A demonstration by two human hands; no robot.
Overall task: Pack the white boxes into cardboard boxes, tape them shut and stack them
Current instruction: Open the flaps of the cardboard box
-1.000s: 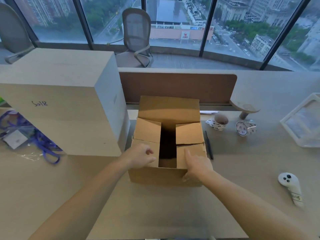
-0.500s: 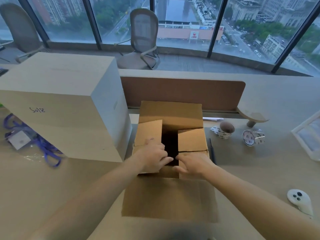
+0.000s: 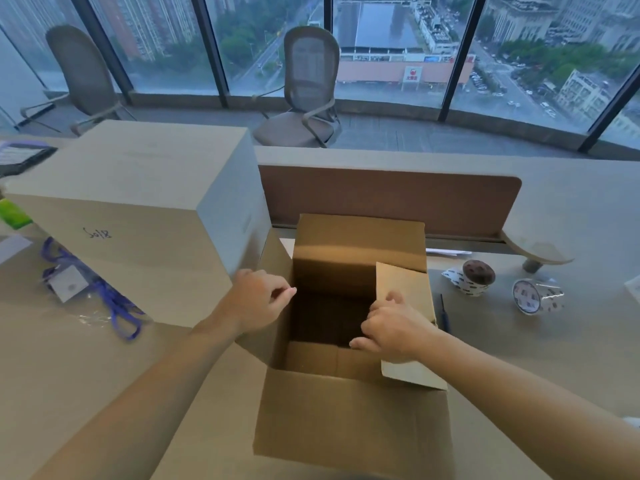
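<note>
**Cardboard box open, both hands on side flaps**

Head view: cardboard box stands at mid-desk, top open, interior dark; far flap upright, near flap folded out toward the person; left hand has its fingers curled over the top edge of the left flap; right hand pinches the inner edge of the right flap, which is tilted inward; large white box just beside the left flap; tape rolls and pen lie to the right.
</note>
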